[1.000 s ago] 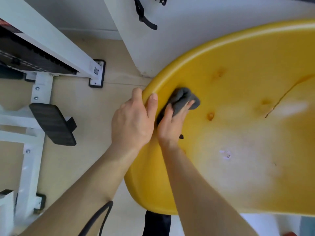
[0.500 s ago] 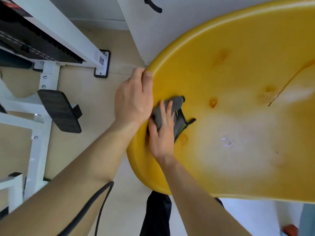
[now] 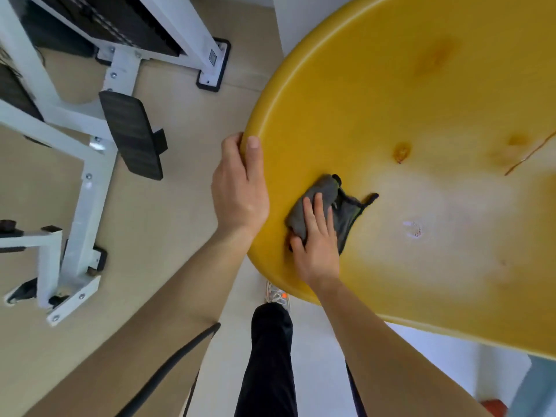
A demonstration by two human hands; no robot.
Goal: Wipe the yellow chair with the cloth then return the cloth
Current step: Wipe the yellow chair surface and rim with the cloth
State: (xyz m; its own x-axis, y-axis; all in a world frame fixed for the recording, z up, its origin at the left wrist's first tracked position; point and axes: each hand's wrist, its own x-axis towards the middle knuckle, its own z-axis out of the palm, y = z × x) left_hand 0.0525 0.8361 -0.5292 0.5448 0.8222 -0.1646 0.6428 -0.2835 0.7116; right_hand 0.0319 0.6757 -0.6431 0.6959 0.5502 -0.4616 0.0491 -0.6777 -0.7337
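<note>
The yellow chair (image 3: 421,115) fills the right half of the view, its smooth seat shell showing a few orange-brown marks and a pale worn patch. A crumpled grey cloth (image 3: 326,195) with dark edging lies on the seat near its left rim. My right hand (image 3: 317,245) presses flat on the cloth, fingers spread over it. My left hand (image 3: 240,191) clasps the chair's left rim, thumb on top and fingers curled under the edge.
A white metal exercise-machine frame (image 3: 87,182) with a black ribbed foot pedal (image 3: 132,135) stands on the beige floor at the left. A white wall corner (image 3: 301,22) rises behind the chair. My dark-trousered leg (image 3: 269,356) and a shoe show below the seat.
My right hand has dragged the cloth from near the upper-left rim down and inward across the seat. My left hand has kept its hold on the rim. The view shifted closer over the chair.
</note>
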